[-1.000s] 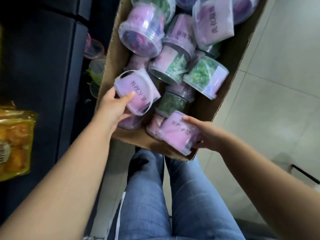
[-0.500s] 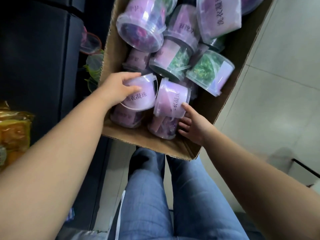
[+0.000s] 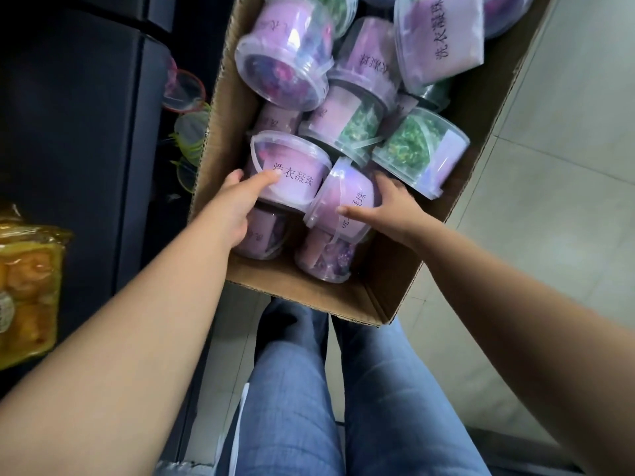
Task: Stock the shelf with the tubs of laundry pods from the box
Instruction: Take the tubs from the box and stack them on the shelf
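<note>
Where the jeans point(image 3: 292, 389) end, the box point(image 3: 343, 297) begins. At the box's near end the left hand point(image 3: 237, 204) curls round a pink tub point(image 3: 292, 170), thumb on its label. The right hand point(image 3: 391, 211) grips a second tub point(image 3: 343, 201), which touches the first on its right. Two lower tubs point(image 3: 323, 255) lie beneath. Deeper in the box, a green tub point(image 3: 419, 149) and a purple tub point(image 3: 285, 60) lie on their sides. The dark shelf point(image 3: 86, 115) stands left of the box.

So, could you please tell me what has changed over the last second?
The right hand carried its purple tub from the near edge of the box inward, beside the second tub in the left hand. The left hand kept its hold; the other tubs stayed put.
</note>
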Motion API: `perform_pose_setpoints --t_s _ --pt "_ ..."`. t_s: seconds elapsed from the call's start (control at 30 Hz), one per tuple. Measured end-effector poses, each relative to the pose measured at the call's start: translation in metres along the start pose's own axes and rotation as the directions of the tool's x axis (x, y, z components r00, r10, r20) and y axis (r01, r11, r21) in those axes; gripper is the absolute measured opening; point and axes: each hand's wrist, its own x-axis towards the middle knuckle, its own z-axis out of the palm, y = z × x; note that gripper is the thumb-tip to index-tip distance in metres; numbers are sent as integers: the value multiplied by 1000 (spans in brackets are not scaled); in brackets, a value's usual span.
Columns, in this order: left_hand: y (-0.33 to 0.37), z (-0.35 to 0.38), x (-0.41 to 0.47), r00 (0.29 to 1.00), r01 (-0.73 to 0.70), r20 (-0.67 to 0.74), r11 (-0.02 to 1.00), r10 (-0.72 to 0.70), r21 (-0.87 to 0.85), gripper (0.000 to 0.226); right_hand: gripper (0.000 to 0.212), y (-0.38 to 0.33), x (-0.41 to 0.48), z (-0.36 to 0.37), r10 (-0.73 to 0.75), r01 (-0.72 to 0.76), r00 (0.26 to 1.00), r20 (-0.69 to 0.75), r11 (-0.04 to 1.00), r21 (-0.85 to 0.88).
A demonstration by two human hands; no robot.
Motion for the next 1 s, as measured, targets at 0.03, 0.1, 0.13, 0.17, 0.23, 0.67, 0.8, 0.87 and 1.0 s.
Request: perform_pose_setpoints --t_s 0.03,0.1,0.13,0.17,0.23,0.67,0.8,0.87,1.0 --pt "4 1 2 1000 -17 15 999 17 29 98 100 -4 2 -1 27 -27 1000 1 995 -96" --pt "12 3 4 998 -58 40 993 54 98 115 101 -13 5 -2 45 -43 999 8 981 -191" --pt "13 4 6 996 -85 53 987 78 138 119 102 -15 8 -1 47 -42 999 18 980 -197" --pt "14 4 7 993 -108 65 978 98 178 118 101 -19 10 -1 48 -40 998 38 982 -182" --pt "15 6 7 990 -126 89 955 106 269 106 100 -22 14 -3 56 -47 995 88 993 -106" --pt "-6 -2 -11 992 -110 68 984 101 142 31 68 9 9 -20 56 -87 977 204 986 144" --pt "-20 -8 -18 995 -94 40 995 92 40 13 77 4 15 -11 45 -69 981 189 991 118" --pt "-23 -11 -21 992 -122 26 992 122 18 12 88 -2 19 -5 45 -57 984 172 996 65" --pt "-23 -21 -24 980 -198 13 977 197 74 50 100 -15 19 4 -63 85 993 103 971 -223"
